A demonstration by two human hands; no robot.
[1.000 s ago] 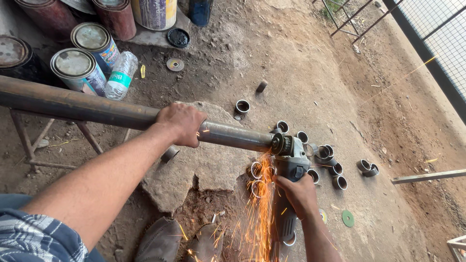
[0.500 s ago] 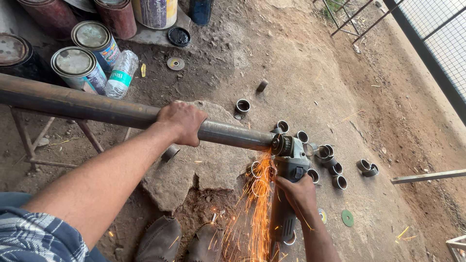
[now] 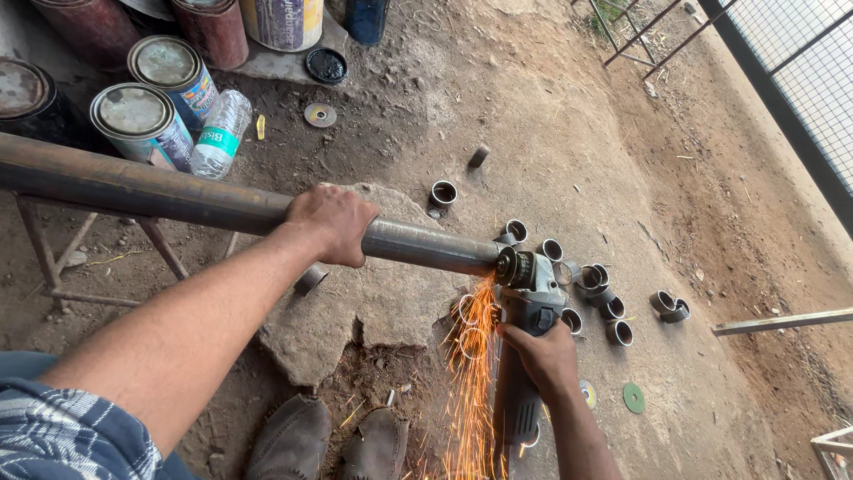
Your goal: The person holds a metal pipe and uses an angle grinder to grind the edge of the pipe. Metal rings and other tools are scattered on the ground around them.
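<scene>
Your sleeve point(image 3: 62, 436) is blue-and-white plaid. The pipe point(image 3: 178, 197) reads dark rusty brown, turning grey steel near its cut end. Your grinder point(image 3: 526, 307) has a grey body; its sparks point(image 3: 471, 373) are bright orange. The cut rings point(image 3: 613, 311) are grey outside, dark inside. One disc point(image 3: 633, 397) is green. The bottle point(image 3: 219, 133) is clear with a teal band. The shoes point(image 3: 329, 440) are dull brown.

Well up and left of the left hand's grip point(image 3: 330, 222) on the pipe point(image 3: 178, 197), a clear plastic bottle point(image 3: 219, 133) with a teal-and-white label lies on the floor. Just left of it stand two round paint cans point(image 3: 135, 116) with blue printed labels. Farther up, a pale bucket point(image 3: 282, 22) bears a dark label.
</scene>
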